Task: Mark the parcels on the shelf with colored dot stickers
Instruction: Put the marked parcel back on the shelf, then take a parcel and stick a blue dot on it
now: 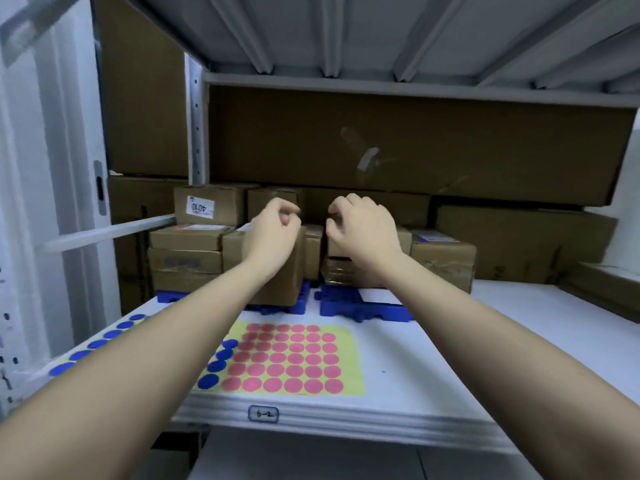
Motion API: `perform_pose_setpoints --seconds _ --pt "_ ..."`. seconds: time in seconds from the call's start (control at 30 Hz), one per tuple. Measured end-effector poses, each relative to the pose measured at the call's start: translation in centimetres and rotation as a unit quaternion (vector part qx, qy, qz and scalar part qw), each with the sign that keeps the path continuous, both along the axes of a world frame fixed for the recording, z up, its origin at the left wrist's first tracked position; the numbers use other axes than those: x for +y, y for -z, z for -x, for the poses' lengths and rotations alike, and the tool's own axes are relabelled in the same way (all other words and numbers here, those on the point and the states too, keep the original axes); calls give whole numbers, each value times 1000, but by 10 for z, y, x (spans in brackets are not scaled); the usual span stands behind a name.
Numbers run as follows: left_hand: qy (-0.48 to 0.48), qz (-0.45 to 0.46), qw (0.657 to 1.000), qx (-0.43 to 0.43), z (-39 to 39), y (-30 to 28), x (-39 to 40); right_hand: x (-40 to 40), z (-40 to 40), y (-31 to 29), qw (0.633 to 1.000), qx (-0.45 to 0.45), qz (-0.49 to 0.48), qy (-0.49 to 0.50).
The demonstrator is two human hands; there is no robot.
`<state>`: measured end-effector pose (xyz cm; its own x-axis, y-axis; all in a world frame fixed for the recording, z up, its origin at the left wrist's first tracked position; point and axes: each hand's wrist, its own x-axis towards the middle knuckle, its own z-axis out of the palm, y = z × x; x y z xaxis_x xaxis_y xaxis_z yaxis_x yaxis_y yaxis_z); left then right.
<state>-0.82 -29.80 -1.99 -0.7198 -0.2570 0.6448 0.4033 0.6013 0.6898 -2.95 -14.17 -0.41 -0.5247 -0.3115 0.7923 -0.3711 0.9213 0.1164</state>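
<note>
Several small cardboard parcels [187,252] are stacked at the back of the white shelf [450,358], on blue plastic trays [349,308]. My left hand [273,230] hovers in front of a brown parcel [280,278], its fingers curled with thumb and forefinger close together. My right hand [362,226] is raised beside it, over another parcel [441,254], with curled fingers too. I see nothing in either hand. A yellow sheet of pink dot stickers [294,358] lies on the shelf front. A sheet of blue dot stickers [216,365] lies left of it, partly under my left forearm.
A large brown carton [415,143] spans the back above the parcels, under the upper shelf [346,36]. One parcel carries a white label [200,205]. A metal upright [197,126] stands at the left. The shelf edge bears a tag reading 6-2 [263,414].
</note>
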Motion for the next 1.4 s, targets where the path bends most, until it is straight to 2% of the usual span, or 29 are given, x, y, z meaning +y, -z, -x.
perform_pose_setpoints --seconds 0.27,0.43,0.7,0.87,0.97,1.13,1.27,1.4 --pt "97 29 995 -9 9 -9 141 153 -1 9 995 -30 71 69" --pt "159 72 983 -53 24 -8 238 249 3 19 984 -51 126 117" --pt "234 150 952 -126 40 11 372 370 -3 45 954 -101 158 234" --pt "286 173 926 -175 39 25 439 441 -14 58 914 -141 184 333" --pt "314 185 907 -212 37 33 469 483 -22 65 883 -171 164 404" --pt "339 213 887 -231 34 42 506 549 -42 68 838 -190 199 471" --pt "368 211 872 -245 29 46 532 589 -58 67 804 -198 265 494" --pt "393 201 857 -267 20 49 557 613 -66 68 770 -202 376 475"
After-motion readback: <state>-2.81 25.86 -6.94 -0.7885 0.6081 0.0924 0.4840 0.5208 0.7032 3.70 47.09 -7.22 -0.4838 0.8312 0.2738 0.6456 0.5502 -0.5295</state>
